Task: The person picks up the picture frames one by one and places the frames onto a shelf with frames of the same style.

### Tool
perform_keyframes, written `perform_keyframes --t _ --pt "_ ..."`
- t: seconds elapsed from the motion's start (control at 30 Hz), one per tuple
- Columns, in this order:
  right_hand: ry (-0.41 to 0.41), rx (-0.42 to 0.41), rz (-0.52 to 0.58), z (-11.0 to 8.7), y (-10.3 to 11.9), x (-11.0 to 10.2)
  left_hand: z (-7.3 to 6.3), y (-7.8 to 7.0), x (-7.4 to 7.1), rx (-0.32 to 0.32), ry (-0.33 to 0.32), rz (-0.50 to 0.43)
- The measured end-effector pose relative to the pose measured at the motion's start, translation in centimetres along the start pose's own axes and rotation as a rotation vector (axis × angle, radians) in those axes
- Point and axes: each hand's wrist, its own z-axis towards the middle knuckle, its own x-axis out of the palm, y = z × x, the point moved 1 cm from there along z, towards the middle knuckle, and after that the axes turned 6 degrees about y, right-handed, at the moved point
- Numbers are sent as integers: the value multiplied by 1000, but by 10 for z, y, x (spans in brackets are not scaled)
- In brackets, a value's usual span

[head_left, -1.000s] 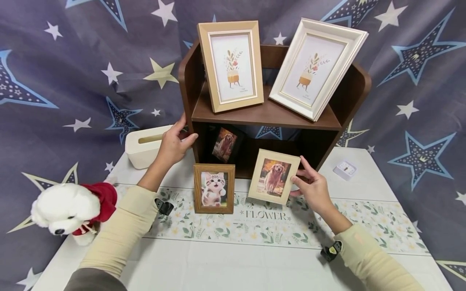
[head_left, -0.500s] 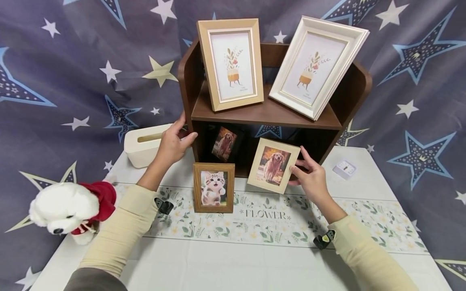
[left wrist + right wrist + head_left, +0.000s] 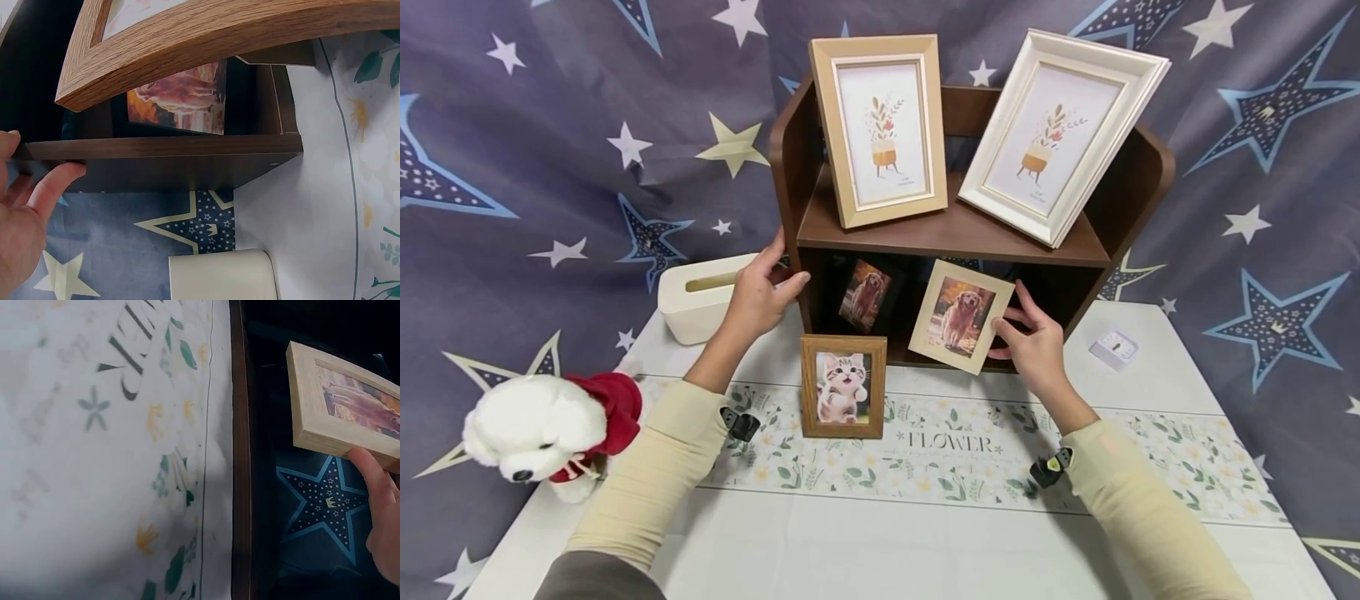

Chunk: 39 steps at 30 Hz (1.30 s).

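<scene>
My right hand [image 3: 1036,342] pinches the right edge of a pale wooden picture frame [image 3: 916,333] with a dog photo, held tilted before the shelf's lower opening. In the right wrist view, the thumb presses that frame's [image 3: 306,419] edge. My left hand [image 3: 762,292] holds the left side panel of the dark brown shelf [image 3: 880,239]; in the left wrist view its thumb lies against the panel [image 3: 169,169]. A dark frame with a dog photo [image 3: 867,296] stands inside the lower compartment at left. A brown wooden frame with a kitten photo [image 3: 842,387] stands in front.
Two larger frames, one tan [image 3: 891,215] and one white [image 3: 1011,218], stand on the upper shelf. A cream tissue box [image 3: 692,304] sits left of the shelf, a white plush toy [image 3: 542,425] nearer me. A small white box [image 3: 1113,350] lies right, on the white table [image 3: 880,542].
My right hand has raised the pale dog-photo frame and moved it back, from over the floral runner toward the lower compartment. The left hand stays at the shelf's side.
</scene>
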Motion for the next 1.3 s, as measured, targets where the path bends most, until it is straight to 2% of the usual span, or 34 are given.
perform_keyframes --t 0.47,0.83,1.3 --pt "-109 14 -2 16 -11 11 -2 0 0 -31 14 -52" --pt "-165 -9 -19 24 -22 26 -2 -1 0 -19 7 -40" --pt "-207 39 -15 28 -31 44 -2 -2 0 11 -7 -18"
